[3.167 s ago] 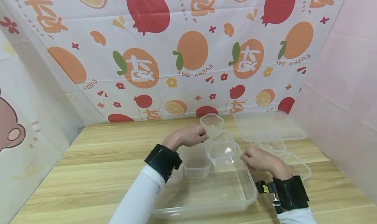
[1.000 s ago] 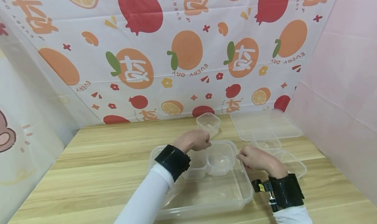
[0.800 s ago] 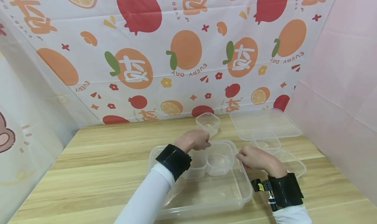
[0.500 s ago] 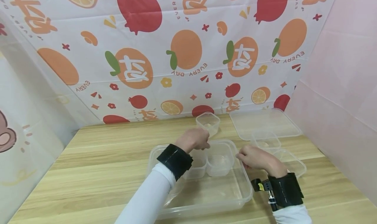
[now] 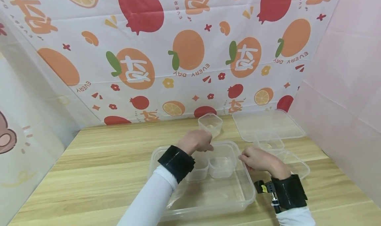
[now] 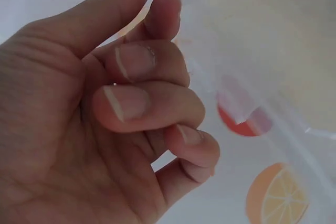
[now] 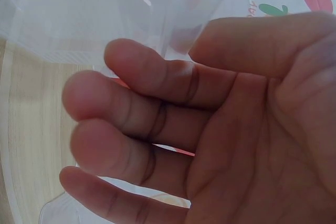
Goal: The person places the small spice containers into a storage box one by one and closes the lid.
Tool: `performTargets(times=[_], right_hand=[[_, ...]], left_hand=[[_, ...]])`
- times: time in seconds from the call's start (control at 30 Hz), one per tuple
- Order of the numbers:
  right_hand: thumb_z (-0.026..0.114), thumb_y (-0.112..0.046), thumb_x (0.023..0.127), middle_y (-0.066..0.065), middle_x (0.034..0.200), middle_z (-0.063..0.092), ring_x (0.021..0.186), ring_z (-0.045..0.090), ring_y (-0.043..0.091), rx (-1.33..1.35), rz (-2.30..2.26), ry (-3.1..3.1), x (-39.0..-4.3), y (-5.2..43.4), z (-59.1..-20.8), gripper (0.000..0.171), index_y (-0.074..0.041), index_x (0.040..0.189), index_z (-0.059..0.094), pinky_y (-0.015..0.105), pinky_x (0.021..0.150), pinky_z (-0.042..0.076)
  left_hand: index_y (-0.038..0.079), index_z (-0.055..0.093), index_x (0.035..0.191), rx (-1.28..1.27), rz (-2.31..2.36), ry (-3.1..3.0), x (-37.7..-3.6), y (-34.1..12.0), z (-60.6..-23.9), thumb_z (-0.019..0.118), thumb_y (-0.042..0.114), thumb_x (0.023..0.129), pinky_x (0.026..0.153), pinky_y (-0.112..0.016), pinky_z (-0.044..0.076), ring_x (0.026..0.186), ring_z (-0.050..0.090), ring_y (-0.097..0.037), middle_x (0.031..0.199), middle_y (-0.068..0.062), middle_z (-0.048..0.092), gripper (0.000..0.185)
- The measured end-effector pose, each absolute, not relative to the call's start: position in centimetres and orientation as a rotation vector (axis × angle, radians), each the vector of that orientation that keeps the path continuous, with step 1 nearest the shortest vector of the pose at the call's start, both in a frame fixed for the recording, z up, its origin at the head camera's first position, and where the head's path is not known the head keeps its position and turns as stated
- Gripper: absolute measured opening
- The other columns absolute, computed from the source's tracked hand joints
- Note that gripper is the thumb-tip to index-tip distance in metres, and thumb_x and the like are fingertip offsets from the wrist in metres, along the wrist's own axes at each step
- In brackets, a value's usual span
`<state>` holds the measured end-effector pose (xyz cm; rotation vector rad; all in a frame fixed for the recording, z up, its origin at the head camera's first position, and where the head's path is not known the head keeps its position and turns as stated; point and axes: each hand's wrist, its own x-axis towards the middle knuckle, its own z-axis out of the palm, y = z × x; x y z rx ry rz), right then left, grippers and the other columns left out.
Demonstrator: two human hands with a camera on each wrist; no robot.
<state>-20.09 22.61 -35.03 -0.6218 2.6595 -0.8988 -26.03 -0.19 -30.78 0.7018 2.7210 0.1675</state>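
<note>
A big clear plastic box stands on the wooden table, with small clear food containers inside. My left hand reaches over its back half, pinching the rim of one small container, which sits low in the box's back right. In the left wrist view the left hand's fingers are curled; the pinch point is hard to see. Beside it stands another small container, partly covered by my left wrist. My right hand grips the box's right rim between thumb and fingers; in the right wrist view the box wall passes beside the fingertips.
A small clear container stands behind the box. At the back right lies a large flat clear lid. Another small container and a clear lid or tray are beyond my right hand. A printed cloth hangs behind the table.
Compared with about three seconds ago, my left hand has lowered the small container into the box beside the other one. In the last half second little moves. My right hand stays at the rim.
</note>
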Motion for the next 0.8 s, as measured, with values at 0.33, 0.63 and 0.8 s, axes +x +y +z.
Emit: performTargets(times=[0.33,0.63,0.8], right_hand=[[0.050,-0.006,0.102,-0.007,0.053,0.041,0.047,0.034,0.007,-0.623,-0.903,2.655,-20.1,22.6,-35.1,0.040,-0.004,0.063,0.056,0.025,0.049,0.030],[0.049,-0.006,0.102,-0.009,0.050,0.039,0.045,0.034,0.007,-0.663,-0.911,2.659,-20.2,22.7,-35.2,0.041,-0.005,0.061,0.054,0.025,0.049,0.031],[0.049,-0.005,0.102,-0.010,0.050,0.038,0.045,0.034,0.007,-0.685,-0.916,2.649,-20.3,22.7,-35.3,0.042,-0.004,0.060,0.053,0.025,0.048,0.031]], left_hand=[[0.005,0.075,0.088,0.807,0.315,2.761,-25.3,-2.5,-28.6,0.071,0.021,0.097,0.056,-0.026,0.032,0.060,0.044,-0.014,0.063,0.002,0.050,0.019],[0.014,0.050,0.061,0.856,0.383,2.802,-24.4,-6.9,-28.1,0.069,0.018,0.097,0.055,-0.025,0.027,0.054,0.032,-0.010,0.060,0.005,0.030,0.042],[0.008,0.060,0.066,0.846,0.443,2.816,-23.9,-9.5,-28.3,0.070,0.017,0.097,0.056,-0.026,0.028,0.054,0.032,-0.011,0.060,0.005,0.031,0.035]])
